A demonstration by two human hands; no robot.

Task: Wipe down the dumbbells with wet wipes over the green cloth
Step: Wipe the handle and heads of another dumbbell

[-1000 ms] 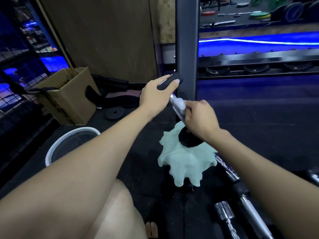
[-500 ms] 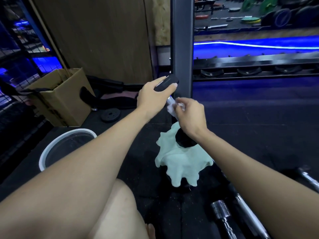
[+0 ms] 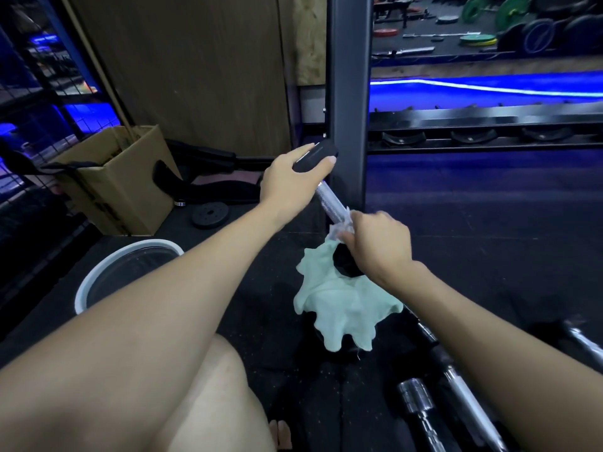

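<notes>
A dumbbell stands tilted over the pale green cloth (image 3: pixel 339 305), its lower black head (image 3: pixel 346 264) resting on the cloth. My left hand (image 3: pixel 293 181) grips the upper black head (image 3: pixel 318 154). The chrome handle (image 3: pixel 331 203) runs down between the two heads. My right hand (image 3: pixel 378 243) is wrapped round the lower part of the handle with a white wet wipe (image 3: pixel 339 228) bunched under its fingers.
A white-rimmed bucket (image 3: pixel 107 272) stands at the left. Behind it are a cardboard box (image 3: pixel 127 177) and a small black plate (image 3: pixel 208 215). A dark steel post (image 3: pixel 347 93) rises just behind the dumbbell. Chrome bars (image 3: pixel 463 396) and a chrome dumbbell (image 3: pixel 421 409) lie at lower right.
My right hand has slid with the wipe down the handle from near the upper head toward the lower head, baring the chrome. The left hand keeps its grip.
</notes>
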